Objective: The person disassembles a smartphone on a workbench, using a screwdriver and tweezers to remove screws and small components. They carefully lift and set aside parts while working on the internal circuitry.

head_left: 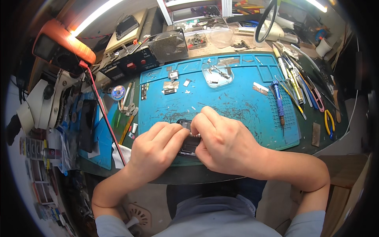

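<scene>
A dark, opened phone [188, 149] lies near the front edge of the blue work mat [162, 106], partly covered by both hands. At its left side is my left hand [156, 146], its bent fingers closed along the phone's edge. My right hand [223, 140] is curled over the phone's right half with thumb and fingers drawn together. Whatever those fingertips pinch is hidden. Beyond the hands, small metal parts and pieces [171, 87] lie on the mat, and a clear plastic box [218, 75] holds screws and little parts.
A blue screwdriver [279, 103] lies on the mat's right side, beside tweezers, other hand tools and yellow-handled pliers [329, 123]. At the left stand an orange multimeter [65, 47] with a red lead, a solder spool [118, 93] and a black phone [88, 125]. A black power unit [132, 65] stands behind.
</scene>
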Tool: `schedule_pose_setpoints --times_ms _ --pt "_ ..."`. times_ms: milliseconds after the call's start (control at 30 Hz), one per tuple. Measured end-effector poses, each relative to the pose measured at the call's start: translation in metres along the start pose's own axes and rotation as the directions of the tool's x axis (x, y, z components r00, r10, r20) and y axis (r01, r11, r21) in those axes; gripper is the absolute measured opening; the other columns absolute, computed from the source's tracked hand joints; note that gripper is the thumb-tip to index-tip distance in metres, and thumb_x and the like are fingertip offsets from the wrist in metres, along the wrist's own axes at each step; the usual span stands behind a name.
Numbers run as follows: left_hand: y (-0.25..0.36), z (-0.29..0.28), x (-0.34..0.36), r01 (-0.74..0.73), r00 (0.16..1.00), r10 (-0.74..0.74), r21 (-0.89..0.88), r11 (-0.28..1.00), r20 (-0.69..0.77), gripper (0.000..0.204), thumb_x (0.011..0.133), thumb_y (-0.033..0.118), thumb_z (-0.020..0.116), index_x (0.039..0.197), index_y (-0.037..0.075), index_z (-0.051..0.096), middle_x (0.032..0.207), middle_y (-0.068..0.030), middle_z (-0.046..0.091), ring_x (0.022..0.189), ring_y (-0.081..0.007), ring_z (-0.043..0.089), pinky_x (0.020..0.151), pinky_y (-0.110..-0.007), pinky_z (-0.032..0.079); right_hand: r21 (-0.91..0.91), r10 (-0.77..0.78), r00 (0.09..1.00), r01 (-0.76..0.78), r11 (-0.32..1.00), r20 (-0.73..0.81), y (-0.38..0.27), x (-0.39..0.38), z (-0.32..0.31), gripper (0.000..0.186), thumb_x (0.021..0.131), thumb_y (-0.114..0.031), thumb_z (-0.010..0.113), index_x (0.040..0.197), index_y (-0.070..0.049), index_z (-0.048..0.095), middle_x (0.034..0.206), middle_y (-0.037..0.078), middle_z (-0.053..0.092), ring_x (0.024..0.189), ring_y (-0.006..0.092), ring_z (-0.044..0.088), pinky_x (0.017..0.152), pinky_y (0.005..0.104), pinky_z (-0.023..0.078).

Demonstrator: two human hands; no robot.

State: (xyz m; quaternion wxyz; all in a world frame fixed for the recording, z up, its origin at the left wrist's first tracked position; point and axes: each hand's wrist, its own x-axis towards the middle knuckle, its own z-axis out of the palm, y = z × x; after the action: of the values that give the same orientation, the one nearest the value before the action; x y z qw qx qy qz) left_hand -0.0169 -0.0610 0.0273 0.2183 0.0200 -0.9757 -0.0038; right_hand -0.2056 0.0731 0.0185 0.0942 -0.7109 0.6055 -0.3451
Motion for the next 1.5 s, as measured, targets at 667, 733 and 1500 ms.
schedule_pose_setpoints --times_ms 667,733,1500 --pt "-0.008 0.001 -0.014 0.161 0.981 -0.182 -0.233 0.959 -0.069 0.037 0.084 0.009 0.085 0.119 0.004 0.074 0.115 -0.0080 0.076 0.094 -0.0256 0.075 0.076 -0.034 0.062 -0.057 0.098 0.993 -0.102 0.993 -0.073 -0.004 -0.016 0.000 0.013 0.102 -0.015 0.071 0.099 -0.004 0.064 0.088 0.011 0.064 0.080 0.0328 0.071 0.067 0.0441 0.059" --pt "-0.008 -0.016 -0.019 0.304 0.951 -0.305 -0.316 0.899 0.046 0.050 0.083 0.012 0.092 0.130 0.003 0.074 0.121 -0.0123 0.077 0.102 -0.0297 0.075 0.089 -0.038 0.062 -0.053 0.121 0.991 -0.125 0.991 -0.061 -0.005 -0.016 0.000 0.014 0.102 -0.015 0.070 0.098 -0.004 0.063 0.088 0.012 0.064 0.080 0.0326 0.071 0.068 0.0442 0.059" --pt "-0.032 -0.008 -0.036 0.226 0.974 -0.207 -0.386 0.894 0.090 0.085 0.076 0.027 0.094 0.152 0.003 0.063 0.125 -0.0072 0.081 0.112 -0.0270 0.070 0.097 -0.039 0.056 -0.038 0.101 0.986 -0.107 0.994 -0.134 -0.009 -0.004 0.008 0.013 0.093 -0.006 0.078 0.097 -0.004 0.066 0.088 0.010 0.064 0.077 0.0333 0.068 0.065 0.0426 0.055"
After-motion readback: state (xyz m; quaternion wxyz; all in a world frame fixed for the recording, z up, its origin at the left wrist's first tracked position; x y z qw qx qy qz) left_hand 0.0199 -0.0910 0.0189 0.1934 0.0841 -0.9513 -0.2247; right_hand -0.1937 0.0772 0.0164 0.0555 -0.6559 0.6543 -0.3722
